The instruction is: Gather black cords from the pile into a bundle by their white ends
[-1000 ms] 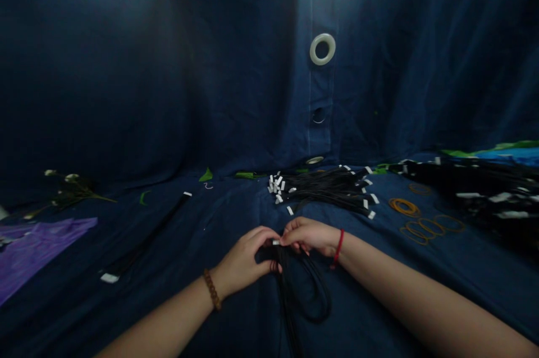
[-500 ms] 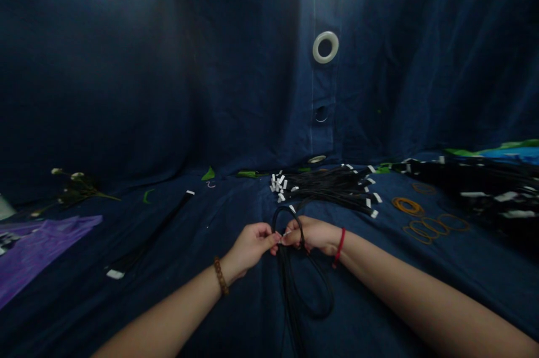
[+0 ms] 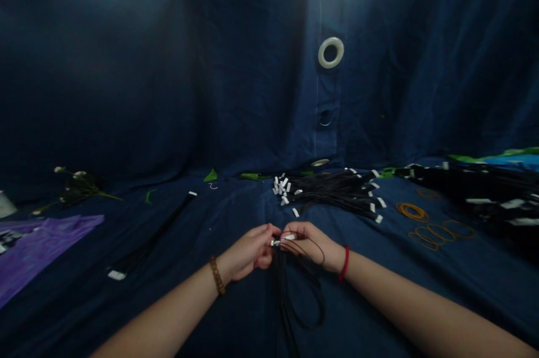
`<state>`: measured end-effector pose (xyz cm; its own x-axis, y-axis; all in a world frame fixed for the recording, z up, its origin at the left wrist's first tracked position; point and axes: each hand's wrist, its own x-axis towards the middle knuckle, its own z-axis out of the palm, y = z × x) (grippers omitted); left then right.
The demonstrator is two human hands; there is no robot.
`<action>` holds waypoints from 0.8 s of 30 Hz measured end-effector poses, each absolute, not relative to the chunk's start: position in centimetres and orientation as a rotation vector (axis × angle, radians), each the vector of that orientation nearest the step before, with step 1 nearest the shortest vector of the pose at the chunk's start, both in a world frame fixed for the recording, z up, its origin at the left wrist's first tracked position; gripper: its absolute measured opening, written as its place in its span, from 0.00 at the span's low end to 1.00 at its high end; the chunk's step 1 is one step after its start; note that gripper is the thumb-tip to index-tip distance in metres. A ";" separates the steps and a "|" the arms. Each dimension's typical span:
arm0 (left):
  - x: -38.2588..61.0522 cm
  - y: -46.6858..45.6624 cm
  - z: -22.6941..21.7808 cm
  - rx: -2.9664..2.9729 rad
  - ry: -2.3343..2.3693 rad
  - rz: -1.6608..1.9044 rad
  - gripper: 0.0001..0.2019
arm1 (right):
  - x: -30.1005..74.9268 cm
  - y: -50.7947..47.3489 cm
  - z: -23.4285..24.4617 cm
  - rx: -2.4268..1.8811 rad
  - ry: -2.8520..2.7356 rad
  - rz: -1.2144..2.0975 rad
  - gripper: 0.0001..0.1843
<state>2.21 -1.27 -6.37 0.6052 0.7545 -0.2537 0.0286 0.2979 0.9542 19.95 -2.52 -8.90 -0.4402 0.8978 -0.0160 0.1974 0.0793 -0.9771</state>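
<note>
My left hand (image 3: 249,250) and my right hand (image 3: 308,243) meet in the middle, low over the blue cloth (image 3: 210,302). Both are closed on a bundle of thin black cords (image 3: 295,290) with small white tags at the ends. The fingertips pinch the white tags together between the two hands. A cord loop lies over the back of my right hand, and the rest hangs down toward me in a long loop. A brown bead bracelet is on my left wrist, a red string on my right.
A pile of black cords with white tags (image 3: 332,189) lies just beyond my hands. Orange rubber bands (image 3: 429,226) sit to the right, beside another dark cord heap (image 3: 484,189). One straight cord bundle (image 3: 147,240) lies at left, near purple fabric (image 3: 37,246) and a flower sprig (image 3: 76,184).
The upright cord loop seen half a second ago has dropped over my right hand. Both hands stay together at the tags, shifted slightly right.
</note>
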 end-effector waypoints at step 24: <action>2.4 -1.8 -7.5 1.253 0.881 0.627 0.09 | 19.7 -4.0 -8.2 -1.065 -1.775 1.067 0.14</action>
